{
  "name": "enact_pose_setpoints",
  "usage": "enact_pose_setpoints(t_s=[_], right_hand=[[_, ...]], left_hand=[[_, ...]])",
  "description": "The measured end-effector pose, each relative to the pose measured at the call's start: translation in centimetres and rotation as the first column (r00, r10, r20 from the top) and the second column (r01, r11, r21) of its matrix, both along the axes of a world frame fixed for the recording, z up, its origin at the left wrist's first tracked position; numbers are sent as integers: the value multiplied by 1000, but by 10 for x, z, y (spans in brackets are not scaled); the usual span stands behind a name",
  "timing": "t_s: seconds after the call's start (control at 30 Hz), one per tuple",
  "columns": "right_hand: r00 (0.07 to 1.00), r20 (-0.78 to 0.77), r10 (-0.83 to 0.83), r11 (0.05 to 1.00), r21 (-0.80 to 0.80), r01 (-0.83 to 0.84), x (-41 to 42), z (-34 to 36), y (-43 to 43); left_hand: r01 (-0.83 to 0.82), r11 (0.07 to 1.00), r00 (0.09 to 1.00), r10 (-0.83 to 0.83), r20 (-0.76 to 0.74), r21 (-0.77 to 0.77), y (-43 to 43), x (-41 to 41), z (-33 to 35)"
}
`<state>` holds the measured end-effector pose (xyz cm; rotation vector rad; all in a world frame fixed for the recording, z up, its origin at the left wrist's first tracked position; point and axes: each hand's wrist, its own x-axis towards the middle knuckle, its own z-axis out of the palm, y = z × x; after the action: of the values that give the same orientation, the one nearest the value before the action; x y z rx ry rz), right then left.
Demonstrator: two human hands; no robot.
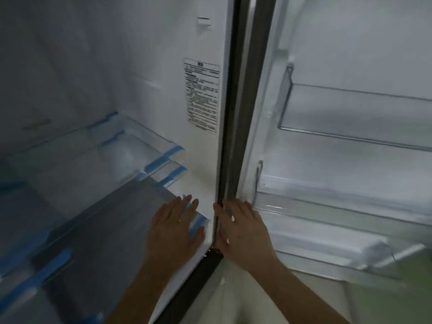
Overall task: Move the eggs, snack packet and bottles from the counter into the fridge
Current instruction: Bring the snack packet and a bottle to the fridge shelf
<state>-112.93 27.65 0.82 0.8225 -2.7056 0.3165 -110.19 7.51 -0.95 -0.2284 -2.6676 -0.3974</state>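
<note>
Both empty, flat: left hand (174, 228) over shelf (105, 218) edge; right hand (243, 230) at door seal (230, 136).

The fridge compartment (81, 54) gave wide open room above the glass shelf (98, 225), bounded on the right by the white side wall (168, 108). The left hand (174, 226) lay flat over the shelf's front right corner. A dark upright strip (233, 127) stood between the compartment and the open door, with the right hand (243, 226) against it. The upper door bin (355, 118) and lower door bin (327, 220) were open-topped behind clear fronts.
</note>
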Motion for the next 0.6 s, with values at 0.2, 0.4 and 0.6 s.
enact_pose_setpoints(t_s=[0.2,0.4,0.6], right_hand=[[958,-35,-286,957,39,287,45,-3,50],[814,-31,-580,810,86,581,103,7,114],[544,-33,-838,542,58,838,197,11,170]], left_hand=[[307,943,946,-317,63,126,57,-1,-12],[570,818,818,-574,45,81,135,5,-9],[839,543,543,-840,9,32,234,44,-3]])
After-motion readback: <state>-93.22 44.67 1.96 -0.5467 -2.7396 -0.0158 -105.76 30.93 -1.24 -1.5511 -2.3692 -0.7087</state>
